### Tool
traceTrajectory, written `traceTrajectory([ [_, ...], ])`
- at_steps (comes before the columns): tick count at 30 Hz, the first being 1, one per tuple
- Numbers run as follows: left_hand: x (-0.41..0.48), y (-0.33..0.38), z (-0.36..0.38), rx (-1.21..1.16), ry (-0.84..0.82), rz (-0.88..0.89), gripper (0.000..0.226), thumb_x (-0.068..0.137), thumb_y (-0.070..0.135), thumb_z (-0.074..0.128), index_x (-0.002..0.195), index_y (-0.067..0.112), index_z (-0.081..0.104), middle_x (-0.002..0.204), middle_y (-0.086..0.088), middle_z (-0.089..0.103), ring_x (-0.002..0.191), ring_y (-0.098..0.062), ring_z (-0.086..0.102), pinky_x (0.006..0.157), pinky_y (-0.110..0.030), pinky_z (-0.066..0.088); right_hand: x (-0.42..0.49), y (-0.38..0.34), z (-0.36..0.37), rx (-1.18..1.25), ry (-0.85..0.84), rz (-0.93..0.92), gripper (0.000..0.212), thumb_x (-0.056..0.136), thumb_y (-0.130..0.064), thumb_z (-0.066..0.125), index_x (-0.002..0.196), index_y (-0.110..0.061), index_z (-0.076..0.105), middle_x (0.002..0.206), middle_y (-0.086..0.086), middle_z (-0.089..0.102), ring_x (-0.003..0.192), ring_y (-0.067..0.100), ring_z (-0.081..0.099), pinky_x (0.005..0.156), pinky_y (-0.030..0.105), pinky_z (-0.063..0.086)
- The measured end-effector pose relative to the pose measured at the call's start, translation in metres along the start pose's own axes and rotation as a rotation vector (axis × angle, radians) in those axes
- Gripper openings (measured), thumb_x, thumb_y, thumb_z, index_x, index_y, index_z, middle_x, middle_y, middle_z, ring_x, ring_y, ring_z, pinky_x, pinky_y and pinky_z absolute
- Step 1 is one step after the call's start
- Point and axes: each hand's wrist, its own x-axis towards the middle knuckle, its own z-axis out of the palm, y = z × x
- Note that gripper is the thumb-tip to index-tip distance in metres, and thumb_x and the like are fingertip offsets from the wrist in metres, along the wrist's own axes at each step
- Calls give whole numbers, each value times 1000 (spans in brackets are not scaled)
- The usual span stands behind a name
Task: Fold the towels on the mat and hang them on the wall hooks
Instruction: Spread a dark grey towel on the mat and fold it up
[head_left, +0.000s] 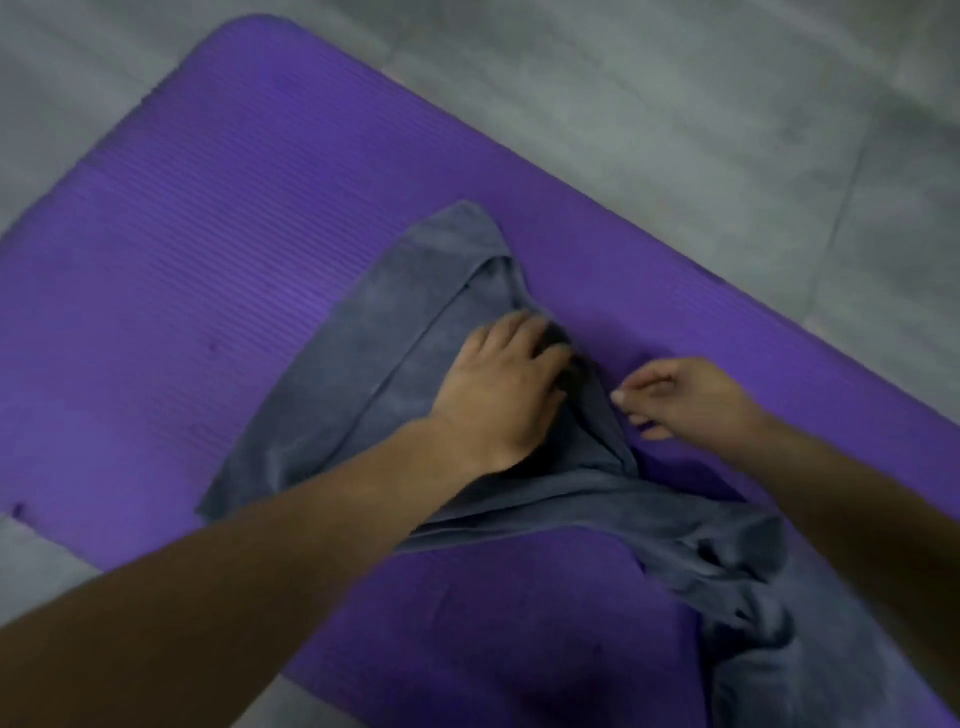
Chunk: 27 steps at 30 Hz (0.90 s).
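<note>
Towel place: The grey towel (358, 343) lies on the purple mat (171, 249), right of the mat's middle.
Towel axis: Its flattened panel runs on a diagonal, from a corner at the upper right down to a corner at the lower left. A fold line follows the same slant. The remainder trails off to the lower right in a rumpled heap.
Left hand: The left hand (498, 384) lies palm down on the panel's right side, fingers straight, pressing the cloth and grasping nothing.
Right hand: The right hand (691, 397) sits just beside the towel's right edge, fingers loosely curled toward it. Whether they pinch the cloth cannot be told.
Edges and room: Bare mat spreads wide to the left of and above the towel. A narrower strip lies between the towel and the mat's far edge on the right. Grey floor (675, 104) tiles surround the mat.
Hidden: The left forearm covers part of the panel's lower edge. The left fingertips end at a dark fold. The rumpled end is cut off at the bottom of the view, and the whole picture is soft.
</note>
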Motion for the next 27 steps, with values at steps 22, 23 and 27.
traceTrajectory([
  [22,30,-15,46,249,-71,-61,73,94,67,4,159,34,5,169,-2,-2,155,-22,-7,122,-55,-4,-12,23,-18,123,-453,104,41,83,-47,74,108,-15,75,106,5,76,100,22,72,95,37,54],
  [23,30,-15,46,247,-73,-67,73,94,67,3,159,35,4,169,-2,-3,155,-22,-8,122,-55,-5,-13,24,-21,223,-420,81,35,84,-39,74,107,-11,75,106,9,76,99,26,72,94,38,55],
  [27,31,-14,42,249,-121,-73,74,92,69,-2,158,37,-3,168,-1,-13,153,-20,-17,121,-53,-10,-20,41,-33,672,-225,-44,30,79,-18,78,103,-5,67,106,15,72,101,31,67,95,40,53],
])
